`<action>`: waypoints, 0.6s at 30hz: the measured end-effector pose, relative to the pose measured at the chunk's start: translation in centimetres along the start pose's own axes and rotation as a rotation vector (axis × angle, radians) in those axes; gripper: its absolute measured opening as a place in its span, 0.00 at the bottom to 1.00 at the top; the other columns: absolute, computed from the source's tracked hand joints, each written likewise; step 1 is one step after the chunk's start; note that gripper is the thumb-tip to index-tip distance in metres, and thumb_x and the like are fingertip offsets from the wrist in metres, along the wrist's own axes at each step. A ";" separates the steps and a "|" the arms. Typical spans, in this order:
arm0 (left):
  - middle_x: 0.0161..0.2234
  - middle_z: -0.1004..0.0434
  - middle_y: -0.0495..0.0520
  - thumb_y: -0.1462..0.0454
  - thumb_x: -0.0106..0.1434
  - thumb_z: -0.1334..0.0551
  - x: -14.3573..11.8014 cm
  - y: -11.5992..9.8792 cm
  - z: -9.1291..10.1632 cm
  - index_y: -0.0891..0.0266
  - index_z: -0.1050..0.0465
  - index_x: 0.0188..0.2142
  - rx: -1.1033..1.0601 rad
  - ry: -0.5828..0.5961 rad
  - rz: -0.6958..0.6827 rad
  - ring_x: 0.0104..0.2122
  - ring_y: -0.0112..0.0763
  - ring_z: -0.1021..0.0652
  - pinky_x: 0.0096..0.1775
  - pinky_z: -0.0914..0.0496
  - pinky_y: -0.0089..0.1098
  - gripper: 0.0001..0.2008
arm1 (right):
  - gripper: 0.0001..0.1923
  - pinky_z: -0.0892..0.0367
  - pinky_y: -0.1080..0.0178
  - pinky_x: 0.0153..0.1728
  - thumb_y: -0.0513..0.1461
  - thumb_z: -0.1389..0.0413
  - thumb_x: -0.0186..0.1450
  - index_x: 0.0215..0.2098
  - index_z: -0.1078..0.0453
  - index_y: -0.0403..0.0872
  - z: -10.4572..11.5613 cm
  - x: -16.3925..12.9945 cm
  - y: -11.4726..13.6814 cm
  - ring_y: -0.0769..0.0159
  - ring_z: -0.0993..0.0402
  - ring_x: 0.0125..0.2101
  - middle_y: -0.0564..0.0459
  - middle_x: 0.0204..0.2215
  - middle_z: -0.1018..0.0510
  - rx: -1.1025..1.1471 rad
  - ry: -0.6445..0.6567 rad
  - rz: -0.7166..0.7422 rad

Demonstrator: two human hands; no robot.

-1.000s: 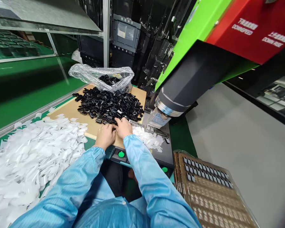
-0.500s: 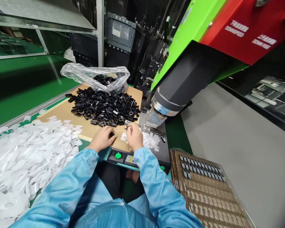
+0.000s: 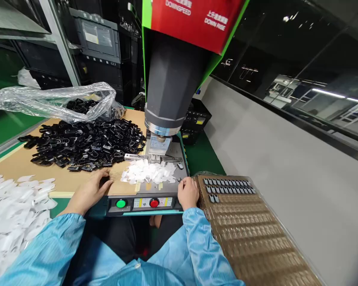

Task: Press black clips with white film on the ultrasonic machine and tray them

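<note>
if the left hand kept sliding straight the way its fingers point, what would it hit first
Probably the small pile of white pieces: the left hand lies on the cardboard sheet, fingers pointing right toward it. Depth is unclear.

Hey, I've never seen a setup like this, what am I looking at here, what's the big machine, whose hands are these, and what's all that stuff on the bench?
The picture comes from a camera worn on a person's head, looking down at their own hands in light blue sleeves. The tall grey cylinder under a red and green housing is a bench press machine, with a green button and a red button on its front panel. On the brown cardboard sheet lie a heap of small black plastic parts and a clear plastic bag. Small white pieces sit below the press. The left hand rests on the cardboard; the right hand touches a brown tray of part pockets. Whether either holds anything is unclear.
</note>
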State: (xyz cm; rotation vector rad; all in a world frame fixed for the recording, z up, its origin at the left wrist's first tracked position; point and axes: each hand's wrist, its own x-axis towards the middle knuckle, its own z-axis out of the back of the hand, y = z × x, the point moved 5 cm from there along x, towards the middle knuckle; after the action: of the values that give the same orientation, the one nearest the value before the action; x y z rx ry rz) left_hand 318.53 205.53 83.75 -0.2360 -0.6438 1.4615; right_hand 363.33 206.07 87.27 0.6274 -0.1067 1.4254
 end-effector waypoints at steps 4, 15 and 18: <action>0.61 0.23 0.66 0.44 0.71 0.44 -0.9 -0.3 0.5 0.60 0.25 0.51 0.032 -0.068 -0.045 0.57 0.54 0.20 0.59 0.25 0.52 0.24 | 0.07 0.37 0.56 0.47 0.39 0.46 0.73 0.47 0.28 0.49 0.4 -0.5 0.0 0.53 0.28 0.46 0.47 0.43 0.19 0.073 -0.001 -0.009; 0.50 0.15 0.56 0.45 0.72 0.41 -0.1 -3.6 1.4 0.52 0.19 0.53 0.054 -0.107 0.063 0.49 0.48 0.18 0.54 0.24 0.46 0.22 | 0.12 0.31 0.54 0.50 0.38 0.45 0.74 0.51 0.21 0.49 0.7 -0.1 0.2 0.52 0.26 0.46 0.45 0.47 0.17 0.257 0.053 0.115; 0.50 0.15 0.56 0.47 0.73 0.40 3.6 -8.4 0.2 0.54 0.17 0.54 -0.025 -0.130 -0.063 0.50 0.46 0.18 0.55 0.26 0.42 0.22 | 0.12 0.29 0.56 0.48 0.39 0.43 0.73 0.52 0.20 0.49 -0.1 2.5 2.6 0.56 0.24 0.41 0.47 0.45 0.16 0.384 0.051 0.127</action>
State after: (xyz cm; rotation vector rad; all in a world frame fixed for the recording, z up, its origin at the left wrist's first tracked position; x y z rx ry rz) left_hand 325.41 207.95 89.21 -0.1395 -0.7690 1.4170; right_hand 361.31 208.37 89.15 0.9110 0.1751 1.5983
